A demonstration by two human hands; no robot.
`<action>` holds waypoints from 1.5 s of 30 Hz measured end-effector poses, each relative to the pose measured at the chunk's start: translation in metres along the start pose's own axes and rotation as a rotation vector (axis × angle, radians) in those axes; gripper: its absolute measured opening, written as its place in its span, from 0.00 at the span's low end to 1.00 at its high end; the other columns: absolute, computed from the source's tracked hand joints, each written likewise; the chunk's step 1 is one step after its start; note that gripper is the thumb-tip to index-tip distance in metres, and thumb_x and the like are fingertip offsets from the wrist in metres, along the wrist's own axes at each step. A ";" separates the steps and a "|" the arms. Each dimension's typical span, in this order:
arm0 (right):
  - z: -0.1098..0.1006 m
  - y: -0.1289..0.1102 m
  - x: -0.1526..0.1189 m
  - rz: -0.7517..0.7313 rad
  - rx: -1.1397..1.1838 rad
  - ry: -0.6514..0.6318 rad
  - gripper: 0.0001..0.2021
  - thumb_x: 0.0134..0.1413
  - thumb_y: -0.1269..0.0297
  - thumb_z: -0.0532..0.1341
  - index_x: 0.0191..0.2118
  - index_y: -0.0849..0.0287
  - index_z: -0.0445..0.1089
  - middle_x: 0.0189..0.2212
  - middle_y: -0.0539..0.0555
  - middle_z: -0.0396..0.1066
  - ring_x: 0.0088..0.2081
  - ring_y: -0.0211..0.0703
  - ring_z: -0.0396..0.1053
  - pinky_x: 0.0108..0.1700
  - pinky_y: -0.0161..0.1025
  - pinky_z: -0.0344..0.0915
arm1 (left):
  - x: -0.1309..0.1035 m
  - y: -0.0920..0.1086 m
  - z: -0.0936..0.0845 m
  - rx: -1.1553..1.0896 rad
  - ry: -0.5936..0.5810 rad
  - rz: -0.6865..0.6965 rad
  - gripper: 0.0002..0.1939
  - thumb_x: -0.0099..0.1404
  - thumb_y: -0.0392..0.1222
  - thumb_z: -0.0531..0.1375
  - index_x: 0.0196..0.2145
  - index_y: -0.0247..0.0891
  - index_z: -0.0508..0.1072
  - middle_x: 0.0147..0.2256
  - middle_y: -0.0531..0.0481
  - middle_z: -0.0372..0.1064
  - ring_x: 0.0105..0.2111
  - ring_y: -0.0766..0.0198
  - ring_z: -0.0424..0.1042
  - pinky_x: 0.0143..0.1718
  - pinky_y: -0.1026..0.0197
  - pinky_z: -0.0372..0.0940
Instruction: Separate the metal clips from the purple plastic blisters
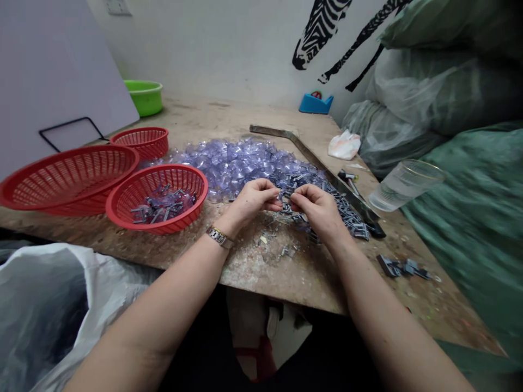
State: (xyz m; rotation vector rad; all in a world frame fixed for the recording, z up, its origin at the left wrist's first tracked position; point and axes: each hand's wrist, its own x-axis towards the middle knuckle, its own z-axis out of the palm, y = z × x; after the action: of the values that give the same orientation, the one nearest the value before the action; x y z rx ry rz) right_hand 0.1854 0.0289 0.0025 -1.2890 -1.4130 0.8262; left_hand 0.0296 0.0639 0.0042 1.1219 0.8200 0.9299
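Over the near edge of the heaped parts, my left hand (257, 197) and my right hand (315, 206) face each other, fingertips pinched and only a little apart. A clear purplish plastic piece (283, 194) shows at the left fingertips. What the right thumb and forefinger pinch is too small to make out. Behind the hands lies a big pile of clear purplish plastic pieces (229, 163). Small dark grey plastic parts (349, 209) are heaped to the right, some beneath my fingers. A red basket (118, 204) left of my hands contains clear pieces together with grey parts.
Two more red baskets (24, 188) stand at the left. A bent metal bar (314, 159) borders the pile. On the right are a glass (402, 185), crumpled tissue (344, 145) and loose grey pieces (402, 268). Green sacks (474, 218) crowd the table's right edge.
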 end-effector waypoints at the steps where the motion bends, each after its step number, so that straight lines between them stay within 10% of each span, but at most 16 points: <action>1: 0.001 0.000 0.000 0.003 0.007 -0.009 0.10 0.43 0.57 0.62 0.23 0.57 0.64 0.19 0.47 0.64 0.24 0.36 0.63 0.30 0.36 0.62 | 0.000 0.000 0.000 -0.004 0.007 -0.006 0.08 0.64 0.30 0.58 0.27 0.32 0.63 0.21 0.55 0.67 0.20 0.73 0.70 0.28 0.68 0.69; 28: 0.001 0.007 0.001 -0.015 -0.046 -0.006 0.09 0.42 0.57 0.61 0.23 0.57 0.64 0.19 0.47 0.64 0.24 0.36 0.61 0.30 0.37 0.59 | 0.007 -0.008 -0.001 0.299 0.051 0.242 0.09 0.58 0.28 0.57 0.23 0.34 0.64 0.22 0.55 0.64 0.24 0.71 0.68 0.30 0.65 0.66; 45: 0.000 0.009 0.002 0.025 -0.048 0.013 0.09 0.42 0.58 0.61 0.22 0.57 0.63 0.19 0.47 0.63 0.24 0.37 0.60 0.30 0.37 0.58 | 0.005 -0.008 -0.002 0.857 0.046 0.626 0.10 0.59 0.26 0.57 0.23 0.36 0.64 0.28 0.52 0.61 0.31 0.66 0.61 0.36 0.64 0.57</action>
State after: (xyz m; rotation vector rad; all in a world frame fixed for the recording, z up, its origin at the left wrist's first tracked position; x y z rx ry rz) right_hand 0.1875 0.0325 -0.0053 -1.3493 -1.4160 0.8033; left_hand 0.0312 0.0679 -0.0040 2.1934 0.9519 1.1419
